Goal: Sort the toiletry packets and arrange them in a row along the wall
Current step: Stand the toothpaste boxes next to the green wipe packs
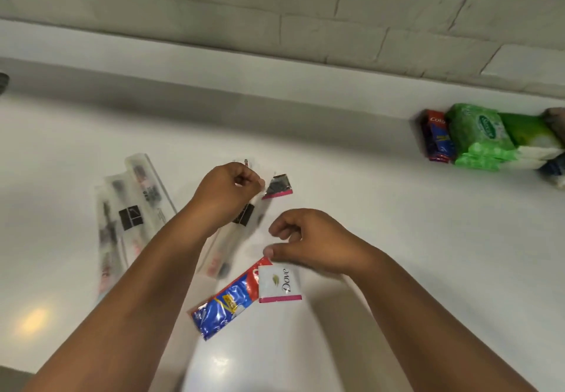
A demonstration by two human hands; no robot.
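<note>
My left hand [227, 191] grips the top of a clear toothbrush packet [224, 248] that slants down over the white counter. Just right of it lies a small dark sachet [278, 186] with a pink edge. My right hand [308, 240] pinches the top of a red and blue toothpaste sachet [223, 306] together with a white Dove sachet [279, 284]. Left of my arms lie several more clear toothbrush packets [128, 217]. Along the wall at the right stand a red toothpaste pack [434, 137], a green wipes pack [480, 137] and further packs [538, 150].
The white counter [367, 208] meets a raised ledge [214, 61] under a grey brick wall [305, 9]. A dark object [3, 82] shows at the far left edge. Bare counter stretches along the ledge between the left edge and the red pack.
</note>
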